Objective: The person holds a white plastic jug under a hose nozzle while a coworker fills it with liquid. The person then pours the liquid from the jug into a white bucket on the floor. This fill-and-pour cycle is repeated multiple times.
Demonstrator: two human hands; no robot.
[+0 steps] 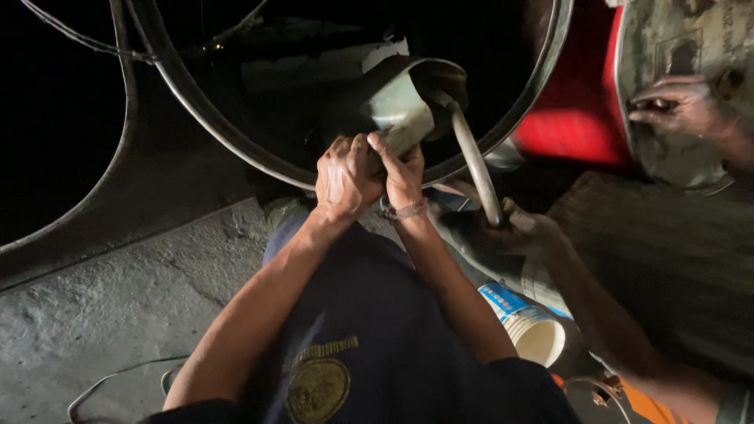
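Note:
My left hand (344, 182) and my right hand (402, 174) are side by side, both closed around the lower end of a pale grey-green metal can (400, 110), which lies tilted. Its open mouth points up and right. A curved grey hose (473, 161) runs from the can's mouth down to the right. Another person's hand (525, 230) grips the hose's lower end. I wear a metal bracelet on my right wrist. My knees, in dark blue cloth, are below my arms.
A big dark round rim (236, 145) arcs behind the can. At top right a second hand of the other person (682, 104) rests on a worn metal drum (667, 153) beside a red container (577, 118). A white tub with a blue label (532, 328) lies by the concrete floor (118, 298).

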